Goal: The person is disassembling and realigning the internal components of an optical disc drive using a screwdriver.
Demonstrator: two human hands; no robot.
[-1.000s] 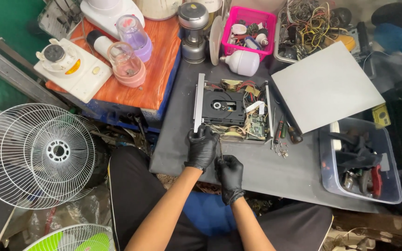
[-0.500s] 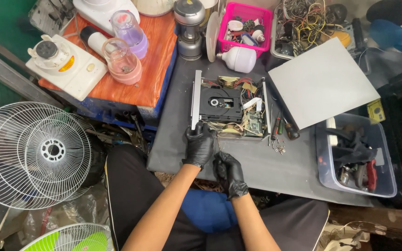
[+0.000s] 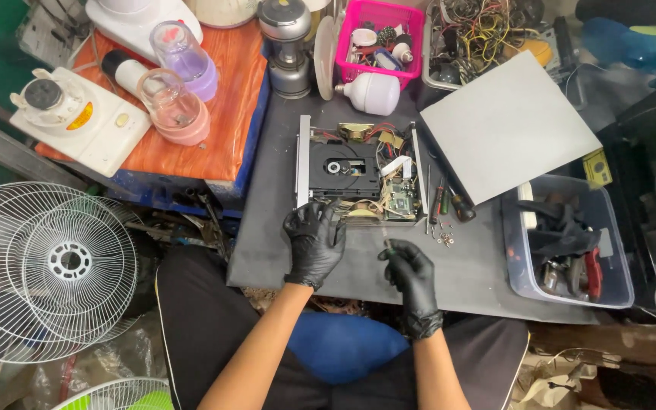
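Two hands in black gloves down at 6 o'clock, both over the dark grey work mat [image 3: 267,250]. The left hand [image 3: 313,243] has its fingers spread and curled down on the near left corner of the opened disc player [image 3: 358,173], touching the chassis edge. The right hand [image 3: 411,272] is closed in a pinch around a thin screwdriver [image 3: 386,243], shaft pointing up toward the player's near edge; can't tell if the tip is actually touching it. The player sits dead centre on the mat, just past the hands: cover off, black disc tray with a round hub on the left, a green circuit board and a tangle of coloured wires plus a white ribbon cable on the right, silver rails down both sides. Just right of it, at about 3 o'clock, a couple more screwdrivers [image 3: 443,201] and a little scatter of loose screws [image 3: 443,239]. Further right is one clear plastic tub [image 3: 525,281] holding dark tools, one with red grips. At 1 o'clock lies a flat grey cover panel [image 3: 506,125]. Off at 9 o'clock, two fan grilles: a big white one [image 3: 47,266] and a second peeking in at the bottom edge. Farthest out at 12 o'clock, one pink basket [image 3: 385,38] full of small parts with a white bulb [image 3: 370,93] lying in front of it, and at 11 o'clock an orange table [image 3: 229,129] with two blender jars [image 3: 172,106].
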